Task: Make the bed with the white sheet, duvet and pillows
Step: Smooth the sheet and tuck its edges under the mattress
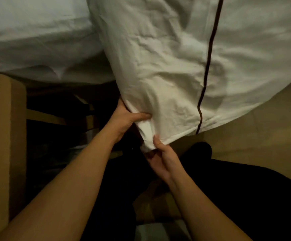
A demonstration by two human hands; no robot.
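Observation:
A white duvet [167, 58] with a thin dark brown stripe hangs over the near edge of the bed, its corner pulled down toward me. My left hand [125, 117] grips that corner from the left, thumb on top of the cloth. Just below, my right hand [160, 157] pinches the corner's lowest tip between thumb and fingers. At the upper left, the white sheet [37, 40] covers the mattress. No pillows are in view.
A tan wooden piece of furniture [0, 136] stands at the left, beside a dark gap under the bed. Beige floor [262, 133] shows at the right. My dark-clothed leg and foot [200, 150] are below the duvet corner.

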